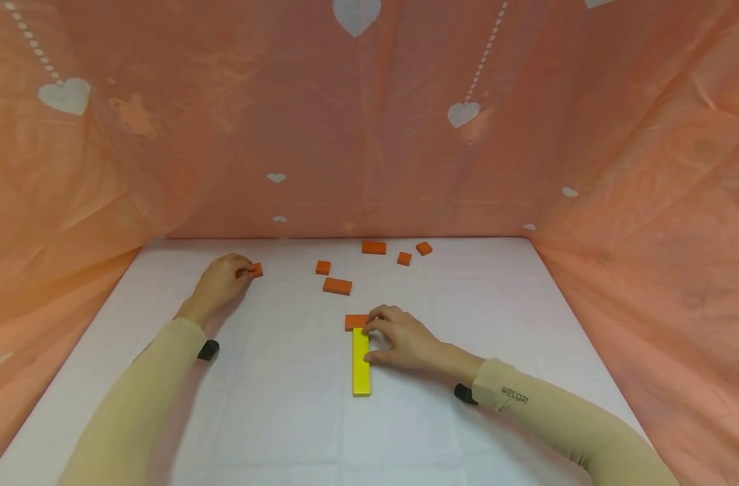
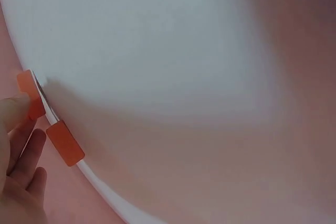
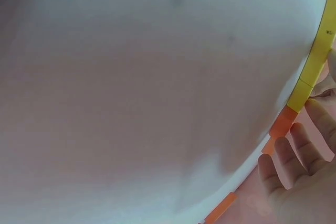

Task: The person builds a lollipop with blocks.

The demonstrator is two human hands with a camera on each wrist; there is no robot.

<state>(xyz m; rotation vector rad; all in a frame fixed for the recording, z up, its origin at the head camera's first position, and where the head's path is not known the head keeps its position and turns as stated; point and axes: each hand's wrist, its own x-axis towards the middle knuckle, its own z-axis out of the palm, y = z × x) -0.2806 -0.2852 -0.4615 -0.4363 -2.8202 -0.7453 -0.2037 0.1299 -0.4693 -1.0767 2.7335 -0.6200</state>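
On the white cloth (image 1: 272,412) lies a yellow bar (image 1: 361,378); the right hand (image 1: 408,341), loosely bent, touches its right side, gripping nothing. An orange block (image 1: 355,322) caps its far end. Left of and beyond the bar, the left hand (image 1: 223,280) pinches a small orange piece (image 1: 257,270). Apparently the step is laying out blocks; next calls for a steady pinch.

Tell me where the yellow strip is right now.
In the head view, the yellow strip lies below centre on the white table, its far end meeting an orange block, the right hand touching its right side.
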